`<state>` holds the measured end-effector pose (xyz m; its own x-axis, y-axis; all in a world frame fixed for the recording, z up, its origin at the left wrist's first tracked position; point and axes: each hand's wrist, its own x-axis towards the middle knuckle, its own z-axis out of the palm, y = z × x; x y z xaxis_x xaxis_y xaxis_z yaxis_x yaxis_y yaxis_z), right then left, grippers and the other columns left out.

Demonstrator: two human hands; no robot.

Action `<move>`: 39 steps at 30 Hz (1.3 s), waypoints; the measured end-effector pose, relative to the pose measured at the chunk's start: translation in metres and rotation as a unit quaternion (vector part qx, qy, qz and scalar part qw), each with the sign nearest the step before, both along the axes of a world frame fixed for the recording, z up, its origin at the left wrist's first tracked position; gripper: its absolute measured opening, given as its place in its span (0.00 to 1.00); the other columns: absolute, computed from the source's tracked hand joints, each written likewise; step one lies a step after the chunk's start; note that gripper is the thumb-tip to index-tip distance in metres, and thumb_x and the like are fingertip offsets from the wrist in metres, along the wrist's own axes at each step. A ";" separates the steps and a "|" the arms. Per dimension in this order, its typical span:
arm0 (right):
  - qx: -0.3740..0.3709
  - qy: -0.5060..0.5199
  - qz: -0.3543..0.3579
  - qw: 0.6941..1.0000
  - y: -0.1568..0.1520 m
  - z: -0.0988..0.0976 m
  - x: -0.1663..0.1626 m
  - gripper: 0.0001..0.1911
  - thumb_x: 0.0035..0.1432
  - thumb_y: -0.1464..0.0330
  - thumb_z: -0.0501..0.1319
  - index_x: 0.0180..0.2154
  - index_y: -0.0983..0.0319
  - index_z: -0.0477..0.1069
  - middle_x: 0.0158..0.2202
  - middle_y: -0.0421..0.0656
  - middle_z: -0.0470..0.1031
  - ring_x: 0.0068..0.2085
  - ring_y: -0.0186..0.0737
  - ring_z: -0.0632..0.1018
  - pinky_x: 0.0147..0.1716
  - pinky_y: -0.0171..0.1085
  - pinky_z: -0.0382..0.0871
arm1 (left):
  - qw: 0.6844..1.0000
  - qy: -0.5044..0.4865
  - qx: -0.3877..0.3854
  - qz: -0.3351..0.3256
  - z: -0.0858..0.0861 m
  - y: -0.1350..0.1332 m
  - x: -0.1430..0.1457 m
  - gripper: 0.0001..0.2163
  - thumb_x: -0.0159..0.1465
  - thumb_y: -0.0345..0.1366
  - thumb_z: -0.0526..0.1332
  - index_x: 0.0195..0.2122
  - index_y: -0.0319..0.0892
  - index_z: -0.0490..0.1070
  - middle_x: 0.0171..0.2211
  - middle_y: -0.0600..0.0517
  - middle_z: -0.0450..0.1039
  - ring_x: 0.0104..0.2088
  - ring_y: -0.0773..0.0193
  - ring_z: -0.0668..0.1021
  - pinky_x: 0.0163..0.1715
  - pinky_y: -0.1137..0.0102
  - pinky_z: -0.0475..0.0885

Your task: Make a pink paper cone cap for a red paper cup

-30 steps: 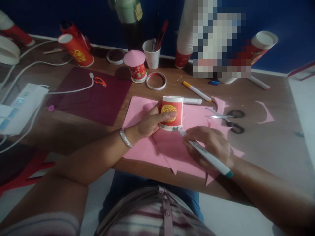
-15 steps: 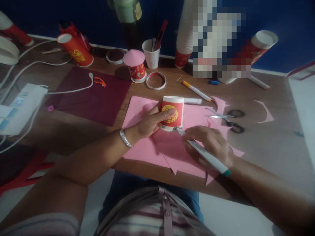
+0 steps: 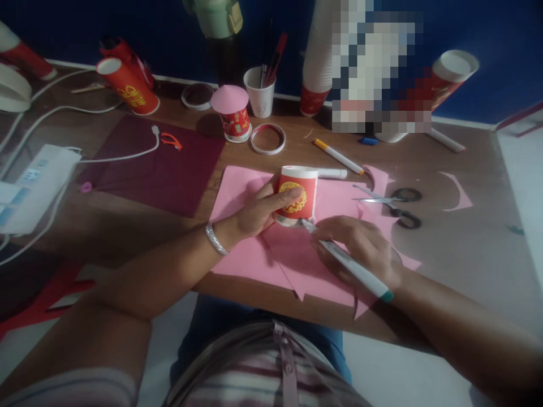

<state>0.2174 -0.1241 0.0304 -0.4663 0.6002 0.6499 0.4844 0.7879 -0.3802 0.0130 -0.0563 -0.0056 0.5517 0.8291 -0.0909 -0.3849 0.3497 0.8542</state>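
My left hand (image 3: 265, 208) is wrapped round a red paper cup section (image 3: 306, 192) with a gold round print and white bands at top and bottom. In my right hand (image 3: 354, 243) is a white marker (image 3: 356, 270) with a green end, its tip at the cup's lower white band, where dark marks show. Sheets of pink paper (image 3: 241, 254) lie beneath both hands. Just behind the cup rests a white marker cap or pen (image 3: 333, 173). Scissors (image 3: 392, 204) with black handles lie spread to the right, among pink offcuts (image 3: 458, 192).
At the back stand a red cup with a pink cone roof (image 3: 231, 116), a white cup of pens (image 3: 259, 96) and a paper ring (image 3: 268, 139). A yellow-ended marker (image 3: 337, 155) lies behind the pink paper. On the left are a power strip (image 3: 40, 186) with cables and a dark red sheet (image 3: 169, 181).
My right hand and the marker have shifted very slightly left along the cup's lower band. The left hand and cup stay almost in place.
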 end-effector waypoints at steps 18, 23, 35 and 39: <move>-0.011 0.005 -0.025 1.000 0.000 0.001 -0.001 0.10 0.64 0.78 0.64 0.44 0.60 0.71 0.34 0.42 0.83 0.34 0.38 0.85 0.34 0.34 0.81 | 1.000 -0.013 -0.002 -0.001 0.001 0.000 0.000 0.21 0.62 0.48 0.71 0.49 0.43 0.69 0.40 0.50 0.77 0.39 0.60 0.81 0.41 0.65 0.77; -0.001 0.005 -0.018 1.000 0.000 0.001 -0.002 0.09 0.64 0.78 0.64 0.43 0.61 0.71 0.34 0.42 0.83 0.33 0.37 0.85 0.34 0.33 0.80 | 1.000 -0.011 -0.005 -0.002 0.001 0.000 0.000 0.21 0.62 0.48 0.72 0.49 0.42 0.69 0.41 0.48 0.78 0.40 0.60 0.82 0.41 0.65 0.77; -0.014 0.008 -0.012 1.000 -0.002 0.003 -0.003 0.10 0.63 0.79 0.65 0.43 0.62 0.71 0.33 0.41 0.82 0.33 0.37 0.84 0.32 0.33 0.80 | 1.000 0.004 0.001 0.002 0.001 0.000 0.000 0.22 0.62 0.49 0.71 0.50 0.43 0.69 0.42 0.47 0.79 0.42 0.56 0.82 0.42 0.63 0.76; -0.007 0.018 -0.009 1.000 -0.002 0.002 -0.003 0.11 0.63 0.78 0.65 0.44 0.60 0.71 0.33 0.41 0.83 0.33 0.37 0.84 0.32 0.34 0.81 | 1.000 0.006 0.002 0.000 0.001 0.000 0.000 0.22 0.63 0.49 0.71 0.51 0.43 0.69 0.43 0.47 0.79 0.43 0.57 0.82 0.43 0.63 0.76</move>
<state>0.2147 -0.1259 0.0324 -0.4318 0.6180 0.6570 0.4851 0.7732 -0.4085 0.0127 -0.0565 -0.0050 0.5507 0.8295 -0.0936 -0.3747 0.3458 0.8603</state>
